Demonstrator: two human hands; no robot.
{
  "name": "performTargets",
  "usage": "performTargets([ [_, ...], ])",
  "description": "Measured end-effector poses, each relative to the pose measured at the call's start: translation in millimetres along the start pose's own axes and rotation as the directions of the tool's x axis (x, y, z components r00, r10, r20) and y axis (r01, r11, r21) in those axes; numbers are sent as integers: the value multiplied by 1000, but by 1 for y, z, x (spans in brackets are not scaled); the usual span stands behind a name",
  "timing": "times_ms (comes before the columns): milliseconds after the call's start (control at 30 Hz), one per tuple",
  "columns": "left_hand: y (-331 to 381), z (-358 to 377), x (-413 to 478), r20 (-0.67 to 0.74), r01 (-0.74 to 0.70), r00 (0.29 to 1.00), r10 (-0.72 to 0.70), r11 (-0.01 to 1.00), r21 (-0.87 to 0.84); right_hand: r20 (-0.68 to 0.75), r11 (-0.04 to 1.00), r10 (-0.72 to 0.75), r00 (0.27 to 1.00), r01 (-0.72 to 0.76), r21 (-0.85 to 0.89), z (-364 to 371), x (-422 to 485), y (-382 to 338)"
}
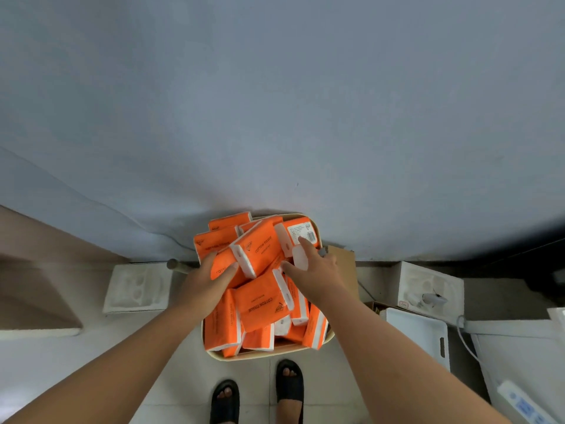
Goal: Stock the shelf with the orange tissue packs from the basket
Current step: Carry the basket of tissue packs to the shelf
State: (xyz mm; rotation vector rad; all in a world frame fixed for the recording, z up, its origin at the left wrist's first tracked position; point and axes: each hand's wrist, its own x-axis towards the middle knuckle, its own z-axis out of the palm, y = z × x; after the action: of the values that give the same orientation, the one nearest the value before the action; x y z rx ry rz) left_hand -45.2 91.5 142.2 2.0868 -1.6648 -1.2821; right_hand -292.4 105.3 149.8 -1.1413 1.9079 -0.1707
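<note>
1. Orange tissue packs (263, 304) lie heaped in a cream basket (269, 354) on the tiled floor (183, 377), against a grey wall (275, 102).
2. Left hand (208, 280) grasps a tilted pack (224, 270) at the heap's left edge, thumb across its face.
3. Right hand (321, 270) reaches toward the far right corner. Its thumb and fingers seem to clasp a white-ended pack (301, 258), though blur leaves this uncertain.
4. Black sandals (224, 402) stand just beside the basket's near rim.

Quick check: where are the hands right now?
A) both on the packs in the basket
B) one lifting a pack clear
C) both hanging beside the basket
A: the left hand and the right hand both rest on the orange tissue packs inside the basket.
</note>
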Motion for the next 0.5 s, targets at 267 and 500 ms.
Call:
performTargets([
  [267, -13, -51, -59, -124, 49, 990, -60, 995, -91, 1, 985, -116, 993, 115, -127, 16, -50, -61],
  [500, -54, -111, -128, -294, 139, 941, -170, 983, -124, 111, 943, -270, 956, 286, -169, 56, -75, -131],
])
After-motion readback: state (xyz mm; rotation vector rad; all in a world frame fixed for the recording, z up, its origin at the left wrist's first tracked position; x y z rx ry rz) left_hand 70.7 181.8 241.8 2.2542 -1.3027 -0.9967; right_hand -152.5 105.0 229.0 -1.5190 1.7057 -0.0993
